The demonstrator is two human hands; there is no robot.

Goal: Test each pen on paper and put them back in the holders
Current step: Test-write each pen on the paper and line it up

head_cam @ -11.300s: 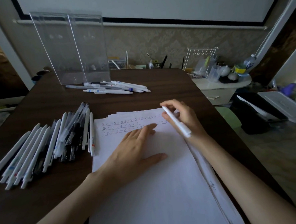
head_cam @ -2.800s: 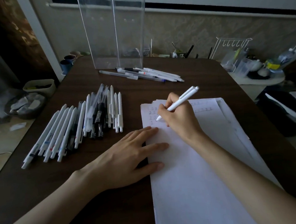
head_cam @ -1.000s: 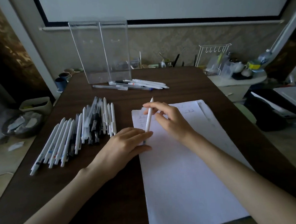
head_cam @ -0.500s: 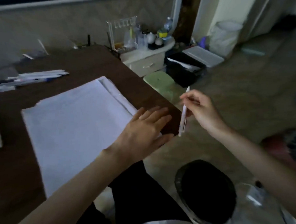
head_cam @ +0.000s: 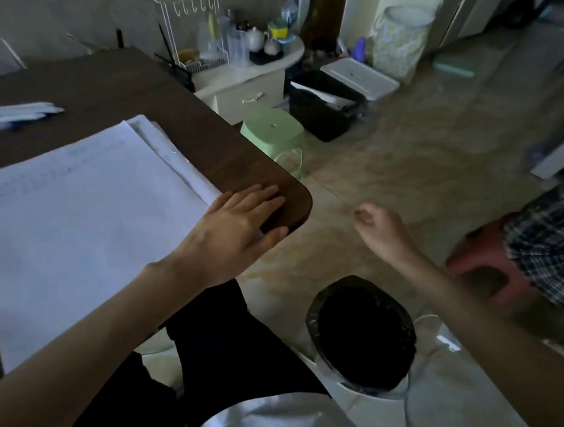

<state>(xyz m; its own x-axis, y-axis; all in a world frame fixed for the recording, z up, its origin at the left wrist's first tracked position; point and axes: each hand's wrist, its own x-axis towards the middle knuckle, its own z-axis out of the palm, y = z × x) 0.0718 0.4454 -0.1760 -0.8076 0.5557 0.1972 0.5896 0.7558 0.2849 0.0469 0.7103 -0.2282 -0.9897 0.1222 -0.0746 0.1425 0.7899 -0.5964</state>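
**Status: hands and task items**

The left hand (head_cam: 238, 229) is laid flat, fingers straight and together, on the near corner of the surface (head_cam: 237, 160). Its palm overlaps the edge of the paper (head_cam: 75, 209). The paper stack is cut off at the left frame edge, and the marks on it are too faint to be read.

The right hand (head_cam: 378, 225) is held off the surface, above the floor and a black-lined bin (head_cam: 360, 334). Its fingers are curled inward; nothing can be made out between them through the blur.

The pens (head_cam: 13, 114) are seen as a blurred white group on the far left of the surface, partly cropped. The bin interior is too dark to be inspected.
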